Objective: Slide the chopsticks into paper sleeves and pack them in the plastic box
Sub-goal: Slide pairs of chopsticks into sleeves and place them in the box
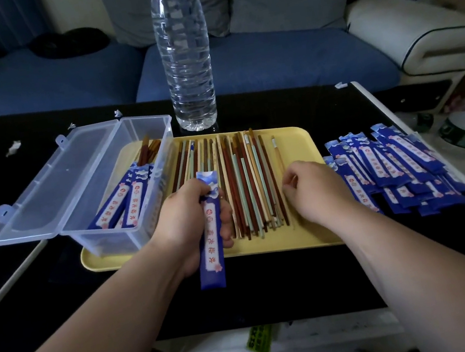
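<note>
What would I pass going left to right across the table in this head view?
Open lid → plastic box with sleeved chopsticks → left hand gripping a paper sleeve → loose chopsticks on the yellow tray → right hand → pile of blue sleeves.

dim room, blue sofa [57, 78] behind black table [302, 280].

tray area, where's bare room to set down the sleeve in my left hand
Bare: the table strip between the tray and the near edge, between the forearms; the tray's far right corner past the lone chopstick; the table between bottle and sleeve pile. Crowded: loose chopsticks mid-tray, plastic box on its left.
</note>
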